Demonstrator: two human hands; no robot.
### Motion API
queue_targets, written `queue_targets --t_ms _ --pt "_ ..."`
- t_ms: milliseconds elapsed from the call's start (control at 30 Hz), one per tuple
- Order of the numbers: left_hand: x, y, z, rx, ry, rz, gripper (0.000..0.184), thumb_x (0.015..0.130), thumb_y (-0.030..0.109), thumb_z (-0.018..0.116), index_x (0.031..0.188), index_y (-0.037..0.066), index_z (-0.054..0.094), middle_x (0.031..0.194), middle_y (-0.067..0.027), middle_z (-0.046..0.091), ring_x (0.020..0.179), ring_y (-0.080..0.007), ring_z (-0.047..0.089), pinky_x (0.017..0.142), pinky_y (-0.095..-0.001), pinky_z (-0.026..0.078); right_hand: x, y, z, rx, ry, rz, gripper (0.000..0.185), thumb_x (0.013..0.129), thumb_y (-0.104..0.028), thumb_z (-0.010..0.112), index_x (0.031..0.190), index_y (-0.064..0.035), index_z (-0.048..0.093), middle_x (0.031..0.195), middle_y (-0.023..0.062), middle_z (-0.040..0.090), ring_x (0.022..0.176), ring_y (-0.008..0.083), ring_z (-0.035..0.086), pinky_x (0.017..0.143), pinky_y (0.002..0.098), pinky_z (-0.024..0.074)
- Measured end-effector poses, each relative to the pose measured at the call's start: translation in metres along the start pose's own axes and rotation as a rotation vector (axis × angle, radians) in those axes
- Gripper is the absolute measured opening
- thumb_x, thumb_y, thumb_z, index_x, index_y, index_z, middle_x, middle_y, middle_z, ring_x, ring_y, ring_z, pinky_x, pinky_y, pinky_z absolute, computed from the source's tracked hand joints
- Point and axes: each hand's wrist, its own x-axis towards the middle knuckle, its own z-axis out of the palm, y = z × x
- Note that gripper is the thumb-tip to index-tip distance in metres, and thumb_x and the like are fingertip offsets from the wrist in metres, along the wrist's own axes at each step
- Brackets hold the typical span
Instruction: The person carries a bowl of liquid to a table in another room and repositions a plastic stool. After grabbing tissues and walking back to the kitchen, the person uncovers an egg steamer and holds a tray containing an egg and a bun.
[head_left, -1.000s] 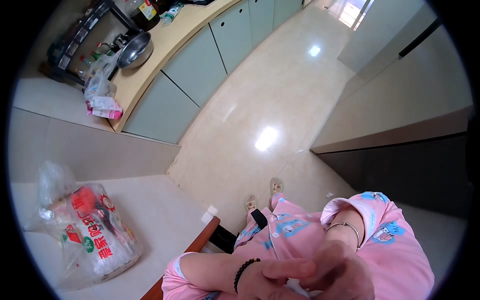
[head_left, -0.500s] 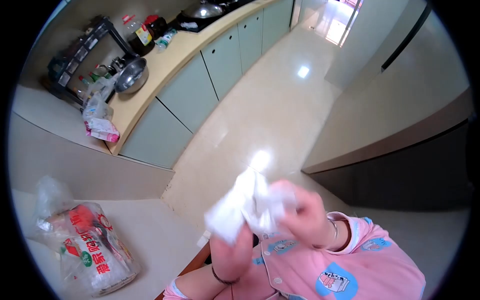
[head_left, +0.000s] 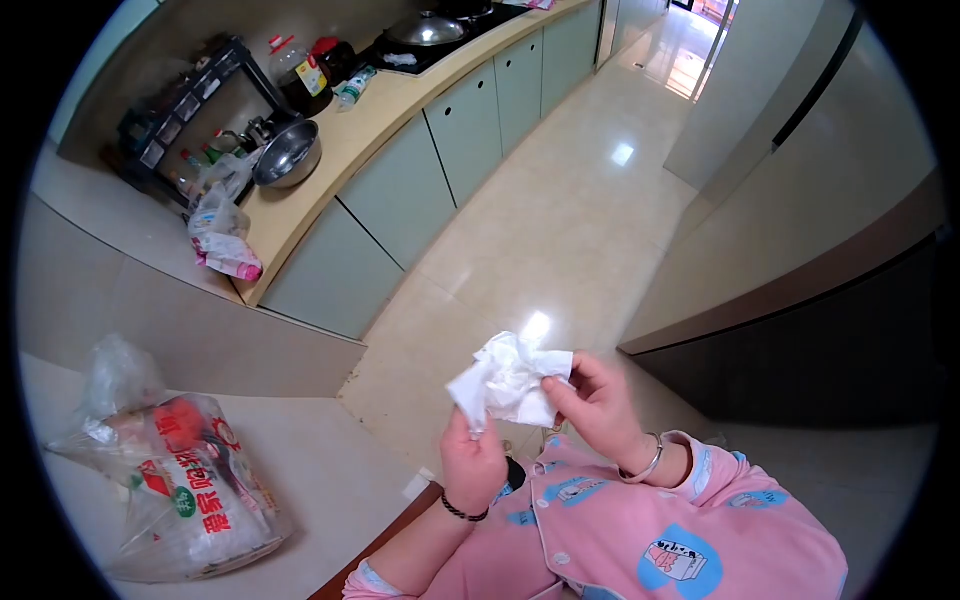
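A crumpled white tissue, partly spread, is held up in front of my pink patterned clothes. My left hand, with a dark braided bracelet at the wrist, pinches its lower left edge. On the tissue's right side, my right hand grips it between thumb and fingers; a metal bangle circles that wrist. Both hands are above the floor, apart from each other, with the tissue between them.
A clear plastic bag with red print lies on the pale surface at left. The wooden counter holds a metal bowl, an oil bottle and a stove. A dark panel stands at right.
My hands were together low near my lap, then rose with the tissue. They now hold it more steadily, and it is sharper in view. The camera view has shifted slightly.
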Motion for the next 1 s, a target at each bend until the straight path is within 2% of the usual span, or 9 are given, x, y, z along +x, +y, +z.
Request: queue_targets --t_ms 100,233,400,467,500,567,767,833,1000 --pt "0.009 0.002 0.011 0.451 -0.040 0.437 0.052 0.075 -0.008 0.041 0.126 -0.004 0.035 0.132 -0.0254 0.030 0.120 -0.0367 0.036 0.096 -0.0438 0.034 -0.001 0.006 0.019 0.105 -0.078 -0.078 0.026 0.082 -0.009 0.059 0.103 0.0028 0.050 0.081 0.0013 0.055 0.075 0.0058 0.053 0.064 0.0206 0.0448" --pt "0.015 0.001 0.008 0.755 -0.140 0.595 0.054 0.070 -0.006 0.045 0.124 -0.005 0.040 0.134 -0.0332 0.019 0.124 -0.0454 0.026 0.100 -0.0463 0.025 0.010 0.005 0.012 0.158 -0.140 0.046 0.031 0.084 -0.015 0.059 0.108 0.0015 0.047 0.083 0.0020 0.055 0.073 0.0067 0.054 0.064 0.0213 0.0452" --pt "0.013 0.020 -0.006 0.425 -0.181 0.612 0.051 0.071 0.005 0.058 0.119 -0.004 0.044 0.135 -0.0277 0.024 0.126 -0.0371 0.028 0.100 -0.0417 0.027 0.023 0.009 -0.006 0.290 -0.060 0.141 0.026 0.086 -0.015 0.056 0.106 0.0008 0.052 0.086 0.0023 0.058 0.075 0.0078 0.056 0.067 0.0230 0.0468" --pt "0.016 0.019 -0.006 -0.274 0.122 0.093 0.044 0.076 0.002 0.058 0.118 -0.002 0.045 0.128 -0.0194 0.038 0.119 -0.0245 0.039 0.096 -0.0376 0.034 0.023 0.002 -0.008 0.300 -0.070 0.138 0.022 0.086 -0.012 0.056 0.104 0.0003 0.054 0.087 0.0028 0.059 0.074 0.0082 0.056 0.067 0.0234 0.0471" --pt "0.021 0.017 -0.008 -0.275 0.128 0.093 0.044 0.076 0.002 0.058 0.118 -0.002 0.045 0.128 -0.0194 0.038 0.119 -0.0245 0.039 0.096 -0.0376 0.034 0.022 0.001 -0.010 0.241 -0.153 0.099 0.022 0.085 -0.011 0.056 0.104 0.0007 0.054 0.088 0.0031 0.059 0.075 0.0085 0.056 0.067 0.0234 0.0472" --pt "0.032 0.015 -0.017 -0.594 -0.328 -0.342 0.038 0.080 0.005 0.059 0.115 -0.003 0.045 0.114 -0.0118 0.051 0.106 -0.0151 0.049 0.089 -0.0303 0.041 0.021 -0.006 -0.010 0.178 -0.243 0.060 0.022 0.085 -0.009 0.056 0.104 0.0011 0.054 0.089 0.0035 0.059 0.075 0.0087 0.057 0.067 0.0234 0.0473" --pt "0.036 0.024 -0.006 -0.643 -0.236 -0.370 0.037 0.079 0.005 0.061 0.113 -0.003 0.046 0.107 -0.0086 0.055 0.096 -0.0143 0.054 0.084 -0.0286 0.044 0.020 -0.020 -0.013 0.078 -0.119 -0.143 0.029 0.084 -0.010 0.057 0.111 -0.0001 0.051 0.093 0.0071 0.059 0.075 0.0095 0.056 0.066 0.0252 0.0476" --pt "0.037 0.020 0.000 -0.603 -0.186 -0.331 0.034 0.080 0.005 0.061 0.110 -0.003 0.047 0.103 -0.0084 0.056 0.091 -0.0129 0.056 0.081 -0.0263 0.045 0.017 -0.016 -0.015 -0.368 -0.051 -0.525 0.035 0.082 -0.011 0.060 0.113 -0.0009 0.048 0.091 0.0091 0.058 0.071 0.0119 0.056 0.065 0.0261 0.0466" --pt "0.038 0.017 0.009 -0.464 -0.171 -0.241 0.029 0.079 0.003 0.062 0.105 -0.003 0.048 0.097 -0.0080 0.057 0.083 -0.0116 0.057 0.075 -0.0233 0.047 0.012 -0.024 -0.019 -0.661 -0.040 -0.674 0.033 0.079 -0.012 0.062 0.110 -0.0028 0.052 0.085 0.0097 0.055 0.071 0.0170 0.055 0.062 0.0273 0.0442"
